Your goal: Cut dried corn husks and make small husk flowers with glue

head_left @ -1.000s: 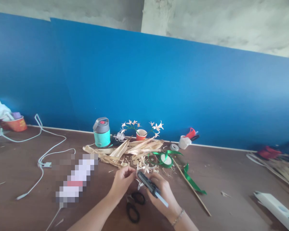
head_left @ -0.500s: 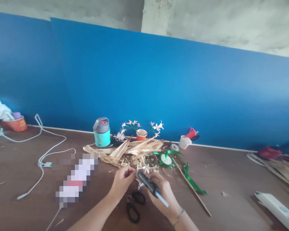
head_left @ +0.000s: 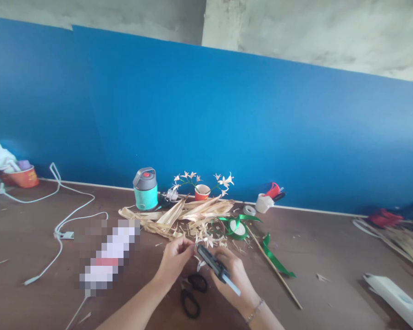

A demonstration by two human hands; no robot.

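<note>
My right hand (head_left: 232, 270) is wrapped around a dark glue gun (head_left: 211, 261), a translucent stick (head_left: 233, 287) jutting from its back end, its nozzle pointing up and to the left. My left hand (head_left: 177, 254) is narrow, thumb and fingertips pinched together on a small pale piece (head_left: 196, 239) right by the nozzle; it's too small for me to tell its exact shape, or whether the nozzle touches it.

Between my wrists, black-handled scissors (head_left: 190, 305) lie on the bench (head_left: 141, 284), with a white flower (head_left: 200, 264) just above them, partly hidden by the gun. Beyond my fingers are loose pale flowers (head_left: 209, 240) and scraps, then a heap of dried husks (head_left: 206, 210). Behind the heap, an orange cup (head_left: 202, 196) holds 2 green stems of white flowers, leaning opposite ways. A turquoise container (head_left: 146, 197) with a grey lid stands to its left. To the right of the husks, I see a spool of green ribbon (head_left: 239, 233) beside a thin wooden stick (head_left: 275, 270), with a roll of tape (head_left: 249, 210) behind.
</note>
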